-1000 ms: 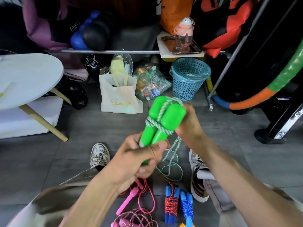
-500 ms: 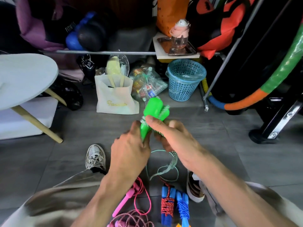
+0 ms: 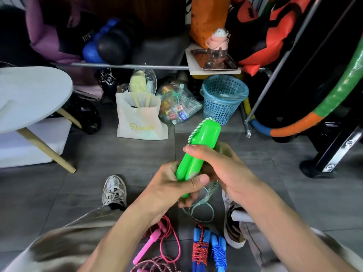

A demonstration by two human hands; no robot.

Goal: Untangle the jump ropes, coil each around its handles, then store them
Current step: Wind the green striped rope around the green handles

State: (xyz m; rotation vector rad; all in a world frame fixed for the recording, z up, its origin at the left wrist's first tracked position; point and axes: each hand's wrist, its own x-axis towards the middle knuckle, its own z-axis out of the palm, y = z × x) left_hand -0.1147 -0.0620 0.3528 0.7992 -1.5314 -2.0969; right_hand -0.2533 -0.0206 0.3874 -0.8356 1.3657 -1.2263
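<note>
Two bright green jump-rope handles (image 3: 198,152) are held side by side above the floor, tips pointing up and away. My left hand (image 3: 174,188) grips their lower ends with the thumb across them. My right hand (image 3: 222,167) wraps around the handles' right side, index finger laid over the front. A green-white cord (image 3: 204,199) runs along the top handle and hangs in a loose loop below my hands. On the floor lie a pink jump rope (image 3: 155,240) uncoiled and two blue-handled ropes (image 3: 208,250) wound with red and blue cord.
A white tote bag (image 3: 141,118), a plastic bag of items (image 3: 176,107) and a blue mesh basket (image 3: 224,97) stand ahead on the grey floor. A round white table (image 3: 29,95) is at the left. A hoop (image 3: 318,112) and stand are at the right. My shoes flank the ropes.
The handles have tilted from pointing up-left to up-right. My right hand has come round from behind them to their right side. The hanging cord loop is shorter than before.
</note>
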